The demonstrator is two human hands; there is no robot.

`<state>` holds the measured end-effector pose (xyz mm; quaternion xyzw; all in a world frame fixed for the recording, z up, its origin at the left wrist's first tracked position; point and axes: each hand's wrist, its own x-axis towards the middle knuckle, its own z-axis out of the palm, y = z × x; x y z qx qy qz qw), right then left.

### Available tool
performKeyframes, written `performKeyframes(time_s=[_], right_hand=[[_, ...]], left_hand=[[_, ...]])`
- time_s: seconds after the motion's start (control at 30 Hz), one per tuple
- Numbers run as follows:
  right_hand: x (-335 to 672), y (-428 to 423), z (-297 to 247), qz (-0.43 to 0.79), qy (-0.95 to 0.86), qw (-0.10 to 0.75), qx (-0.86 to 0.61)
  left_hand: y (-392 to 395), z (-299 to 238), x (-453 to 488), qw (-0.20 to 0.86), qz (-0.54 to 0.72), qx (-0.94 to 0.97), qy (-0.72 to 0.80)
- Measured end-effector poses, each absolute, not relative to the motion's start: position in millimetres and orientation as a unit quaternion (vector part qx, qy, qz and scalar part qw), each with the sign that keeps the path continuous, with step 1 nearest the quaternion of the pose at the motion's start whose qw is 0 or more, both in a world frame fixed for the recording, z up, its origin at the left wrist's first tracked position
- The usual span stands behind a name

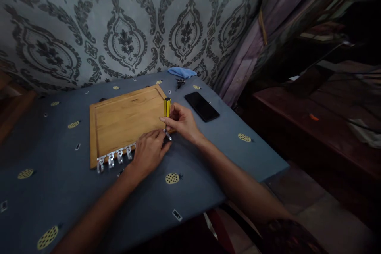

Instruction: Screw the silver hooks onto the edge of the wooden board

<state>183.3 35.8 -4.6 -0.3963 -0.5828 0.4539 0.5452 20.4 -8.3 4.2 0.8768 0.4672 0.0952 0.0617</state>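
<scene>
A wooden board (131, 119) with a raised frame lies flat on the table. Along its near edge runs a metal hook rail (114, 155) with several silver hooks hanging over the side. My left hand (149, 151) presses over the rail and the board's edge, its fingers curled and hiding the rail's middle. In my right hand (183, 122), a screwdriver (167, 108) with a yellow and black handle stands upright between thumb and fingers. Its shaft points down at the rail's right end, beside a hook (168, 135); the tip is too small to make out.
A blue patterned cloth (205, 174) covers the table. Right of the board lies a black phone (202, 106). Behind it are a small dark object (180, 83), perhaps keys, and a blue rag (182, 72) near the wall. A dark red surface (297, 115) stands beyond the right edge.
</scene>
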Motion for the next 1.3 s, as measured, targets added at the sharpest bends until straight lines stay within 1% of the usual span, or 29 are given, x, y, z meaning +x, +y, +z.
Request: performKeyframes(time_s=[0.17,0.23,0.27,0.33,0.43,0.5,0.57,0.7,0.8,0.93,1.1,1.2,1.3], right_hand=[[183,36,-4,0.461,-0.579,0.551,-0.386],[184,36,-3,0.461,-0.580,0.545,-0.393],[184,36,-3,0.460,-0.580,0.543,-0.397],[184,36,-3,0.460,-0.579,0.540,-0.402],[184,36,-3,0.458,-0.581,0.538,-0.404],[183,37,-3,0.456,-0.583,0.539,-0.402],[182,37,-4,0.452,-0.584,0.544,-0.398],[182,37,-6,0.449,-0.582,0.550,-0.396],[183,38,-8,0.445,-0.578,0.552,-0.402],[183,39,-6,0.432,-0.588,0.541,-0.417],[188,21,0,0.334,-0.602,0.528,-0.497],[192,-3,-7,0.311,-0.599,0.486,-0.555],[193,-25,-22,0.325,-0.600,0.436,-0.587]], left_hand=[[-6,5,16,0.087,0.120,0.862,0.485],[-1,8,11,0.111,0.153,0.847,0.496],[3,10,8,0.126,0.183,0.838,0.498],[14,18,4,0.159,0.288,0.812,0.482],[34,34,4,0.244,0.408,0.762,0.439],[46,44,11,0.278,0.458,0.735,0.415],[55,52,19,0.301,0.478,0.724,0.396],[62,58,35,0.330,0.499,0.716,0.360],[62,58,39,0.340,0.490,0.726,0.342],[60,56,38,0.317,0.465,0.749,0.350],[57,60,32,0.274,0.432,0.773,0.376],[56,62,29,0.266,0.427,0.779,0.375],[57,63,27,0.252,0.421,0.786,0.376]])
